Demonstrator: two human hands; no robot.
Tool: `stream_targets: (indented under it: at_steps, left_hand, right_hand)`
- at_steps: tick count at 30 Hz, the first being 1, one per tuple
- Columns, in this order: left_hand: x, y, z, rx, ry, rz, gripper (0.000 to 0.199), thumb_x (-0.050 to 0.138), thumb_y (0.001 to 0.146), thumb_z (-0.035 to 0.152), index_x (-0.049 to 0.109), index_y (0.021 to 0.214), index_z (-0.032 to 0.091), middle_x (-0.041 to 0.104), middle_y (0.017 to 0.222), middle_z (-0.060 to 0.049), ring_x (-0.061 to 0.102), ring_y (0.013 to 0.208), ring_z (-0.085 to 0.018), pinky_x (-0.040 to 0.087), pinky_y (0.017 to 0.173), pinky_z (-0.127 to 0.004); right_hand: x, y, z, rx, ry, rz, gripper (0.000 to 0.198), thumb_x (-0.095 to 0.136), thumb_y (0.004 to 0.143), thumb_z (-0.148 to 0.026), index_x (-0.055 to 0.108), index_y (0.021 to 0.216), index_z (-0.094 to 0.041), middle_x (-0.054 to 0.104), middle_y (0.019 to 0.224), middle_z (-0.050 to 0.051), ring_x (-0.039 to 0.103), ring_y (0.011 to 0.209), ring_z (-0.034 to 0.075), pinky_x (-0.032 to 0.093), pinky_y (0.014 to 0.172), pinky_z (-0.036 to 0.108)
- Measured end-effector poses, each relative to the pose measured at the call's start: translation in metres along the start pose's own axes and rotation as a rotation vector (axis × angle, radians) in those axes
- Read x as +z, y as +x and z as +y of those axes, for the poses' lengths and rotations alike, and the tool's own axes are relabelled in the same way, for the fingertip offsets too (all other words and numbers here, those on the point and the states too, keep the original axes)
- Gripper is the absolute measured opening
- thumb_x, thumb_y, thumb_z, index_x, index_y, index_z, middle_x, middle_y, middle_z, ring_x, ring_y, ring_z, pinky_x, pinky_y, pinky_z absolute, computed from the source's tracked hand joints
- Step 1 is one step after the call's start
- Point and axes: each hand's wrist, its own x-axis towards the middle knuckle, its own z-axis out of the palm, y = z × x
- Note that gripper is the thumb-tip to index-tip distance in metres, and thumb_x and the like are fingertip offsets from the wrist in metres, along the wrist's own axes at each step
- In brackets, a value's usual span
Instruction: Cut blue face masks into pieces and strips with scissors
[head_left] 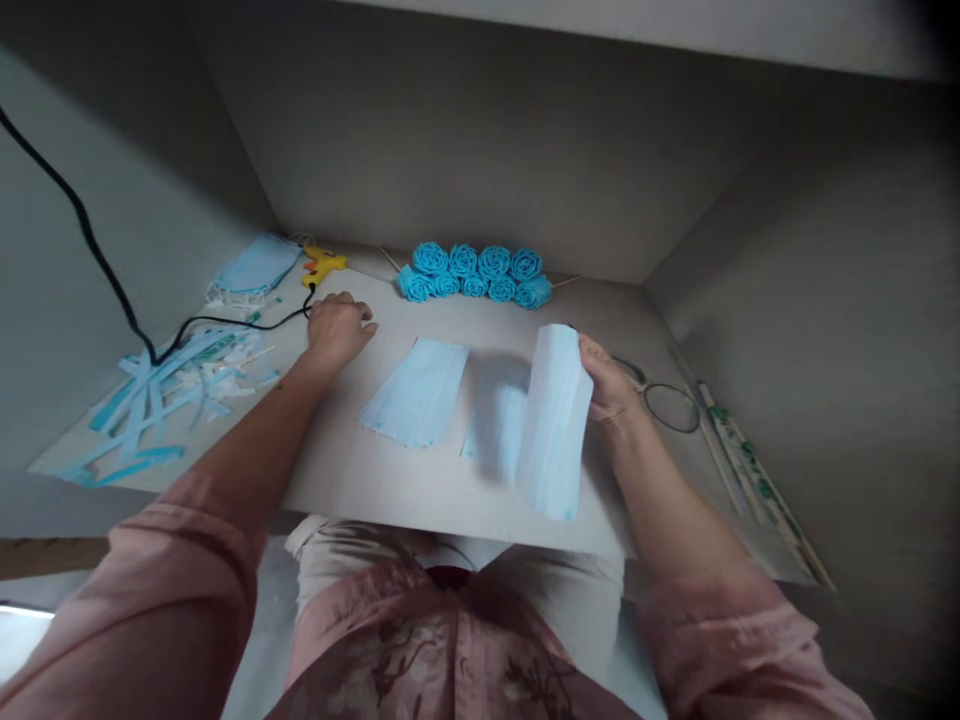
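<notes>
My right hand pinches the top right edge of a pale blue pleated mask sheet. That sheet is held raised over the white tabletop and casts a shadow. Partly behind it lies another pale blue sheet. A third, fan-shaped pleated sheet rests flat to the left. My left hand is at the table's left middle, thumb apart from the fingers, with nothing seen in it. Just beyond it sits a yellow glue gun, its black cord running close by the wrist.
Blue rolled flowers are stacked at the back wall. Cut blue strips and a pile of masks lie on the left. Scissors and several thin sticks are on the right. Grey walls enclose the sides.
</notes>
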Motion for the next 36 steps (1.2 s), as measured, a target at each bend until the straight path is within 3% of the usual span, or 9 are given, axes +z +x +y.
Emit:
stream_targets:
  at_steps: [7,13,20,26,28,30,32,34,36]
  left_hand:
    - [-0.004,0.000,0.005,-0.010,0.011,-0.099,0.035,0.044,0.085,0.036,0.072,0.088,0.015,0.068,0.097,-0.014,0.060,0.093,-0.030,0.039,0.081,-0.039]
    - [-0.029,0.001,-0.016,-0.256,0.015,0.088,0.045,0.040,0.090,0.046,0.069,0.098,0.012,0.064,0.105,-0.017,0.055,0.103,-0.032,0.035,0.088,-0.045]
    - [-0.014,0.003,-0.032,-0.298,-0.034,-0.109,0.041,0.059,0.079,0.052,0.071,0.095,0.016,0.064,0.106,-0.016,0.057,0.104,-0.035,0.040,0.087,-0.043]
    - [-0.015,0.005,-0.044,-0.366,-0.032,-0.114,0.030,0.058,0.082,0.035,0.069,0.098,0.013,0.063,0.112,-0.019,0.056,0.109,-0.038,0.040,0.088,-0.046]
    - [-0.025,0.006,-0.035,-0.370,-0.076,-0.029,0.035,0.059,0.082,0.034,0.067,0.105,0.008,0.060,0.120,-0.021,0.051,0.115,-0.040,0.037,0.095,-0.050]
    - [-0.037,0.005,-0.012,-0.253,-0.342,0.129,0.044,0.058,0.084,0.036,0.063,0.115,0.004,0.058,0.124,-0.021,0.047,0.121,-0.038,0.032,0.103,-0.051]
    - [-0.048,-0.001,0.024,-0.148,-0.475,0.136,0.048,0.043,0.093,0.043,0.062,0.118,0.008,0.062,0.122,-0.014,0.054,0.113,-0.027,0.037,0.102,-0.040]
    - [-0.055,-0.013,0.067,0.002,-0.901,-0.018,0.060,0.026,0.096,0.054,0.062,0.120,0.012,0.066,0.118,-0.011,0.059,0.106,-0.022,0.045,0.093,-0.034]
    - [-0.058,-0.027,0.110,0.072,-1.405,-0.391,0.076,0.021,0.091,0.069,0.060,0.122,0.013,0.066,0.119,-0.015,0.062,0.105,-0.025,0.048,0.088,-0.036]
  right_hand:
    - [0.012,-0.001,0.017,0.080,0.319,-0.102,0.034,0.083,0.060,-0.045,0.063,0.065,-0.018,0.057,0.059,-0.004,0.051,0.053,0.009,0.041,0.054,0.022]
    - [0.013,-0.003,0.017,0.104,0.317,-0.168,0.035,0.082,0.059,-0.046,0.061,0.065,-0.018,0.057,0.059,-0.003,0.051,0.055,0.010,0.041,0.058,0.024]
    - [0.013,-0.004,0.010,0.070,0.323,-0.136,0.036,0.080,0.057,-0.047,0.057,0.063,-0.020,0.052,0.056,-0.004,0.048,0.053,0.011,0.039,0.057,0.026]
    - [0.016,-0.005,0.009,0.070,0.385,-0.158,0.033,0.081,0.058,-0.041,0.059,0.064,-0.018,0.054,0.059,-0.003,0.051,0.054,0.011,0.042,0.057,0.025]
    - [0.018,-0.004,0.009,0.045,0.429,-0.168,0.031,0.081,0.059,-0.039,0.059,0.064,-0.017,0.054,0.060,-0.003,0.052,0.055,0.010,0.043,0.058,0.024]
    - [0.019,-0.003,0.008,0.021,0.449,-0.185,0.028,0.079,0.062,-0.037,0.059,0.065,-0.017,0.054,0.062,-0.003,0.052,0.056,0.010,0.045,0.060,0.025]
    - [0.020,-0.004,0.007,0.001,0.453,-0.195,0.027,0.078,0.064,-0.038,0.060,0.068,-0.017,0.055,0.063,-0.003,0.053,0.057,0.011,0.046,0.060,0.025]
    - [0.020,-0.005,0.004,-0.023,0.450,-0.178,0.030,0.078,0.065,-0.041,0.060,0.071,-0.018,0.055,0.064,-0.003,0.054,0.058,0.010,0.046,0.059,0.024]
    - [0.020,-0.007,0.001,-0.057,0.425,-0.137,0.033,0.079,0.065,-0.044,0.059,0.071,-0.019,0.055,0.063,-0.004,0.053,0.057,0.010,0.046,0.057,0.023]
